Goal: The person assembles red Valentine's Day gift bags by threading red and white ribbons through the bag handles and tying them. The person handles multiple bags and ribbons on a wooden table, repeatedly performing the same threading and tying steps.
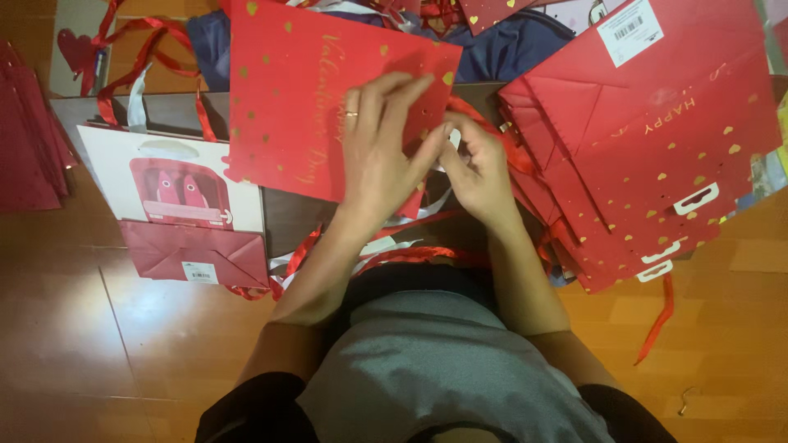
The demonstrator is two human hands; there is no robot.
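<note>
- Far left: a dark red stack (29, 139) at the edge of the wooden floor (98, 328), out of the way of the hands.
- Next to it: a white gift bag (168, 176) with a red picture on its side, lying flat with its folded red bottom toward the body. Flat like that so it stays put and takes little room.
- Above it: loose red ribbon (135, 57) in loops, near a small red heart tag (75, 51).
- In the middle: a red gift bag with gold hearts (287, 98), lying flat on a low grey table (168, 111), slanted toward the hands, close enough to reach.
- Left hand (379, 152) spread flat on the bag's right edge, fingers (394, 94) long and open, a ring on one. Pressing down, likely to keep the paper from sliding.
- Right hand (476, 168) just beside it, touching the same edge by the small holes. Fingers curled tight, pinching something small; too hidden to tell what, maybe a ribbon end.
- Under both wrists: more red and white ribbon bits (394, 246), dropped close by.
- To the right: a big fanned pile of red bags (648, 156), each one peeking out from under the next, white hang tabs showing. Stacked flat so many fit together.
- Low right: one red ribbon strip (659, 320) and a small hook (685, 400) lying alone on the floor.
</note>
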